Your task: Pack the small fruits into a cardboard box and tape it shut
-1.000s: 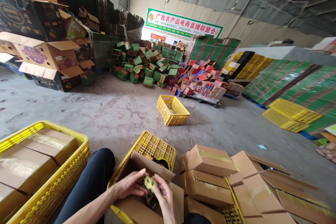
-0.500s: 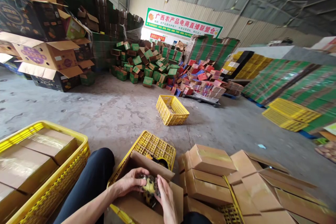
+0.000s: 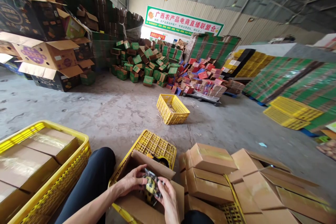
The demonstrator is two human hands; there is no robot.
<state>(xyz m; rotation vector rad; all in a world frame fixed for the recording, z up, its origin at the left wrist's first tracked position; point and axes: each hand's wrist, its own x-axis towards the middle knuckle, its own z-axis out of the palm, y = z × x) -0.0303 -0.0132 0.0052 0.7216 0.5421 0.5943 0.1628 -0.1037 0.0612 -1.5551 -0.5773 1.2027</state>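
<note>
The grip of left hand [image 3: 132,181] and right hand [image 3: 169,196], partly closed, cups a film-wrapped yellow-and-dark item [image 3: 151,185], probably light, slippery and bruisable, best held by its sides.

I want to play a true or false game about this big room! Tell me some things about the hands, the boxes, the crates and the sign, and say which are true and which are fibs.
1. The left hand and the right hand both hold the wrapped thing. True.
2. The sign on the wall is all blue. False: the sign is green and white with red writing.
3. The hands are over an open box. True.
4. The crate on the far left is full of bananas. False: the left crate holds taped boxes.
5. The crate out on the floor is red. False: the floor crate is yellow.
</note>
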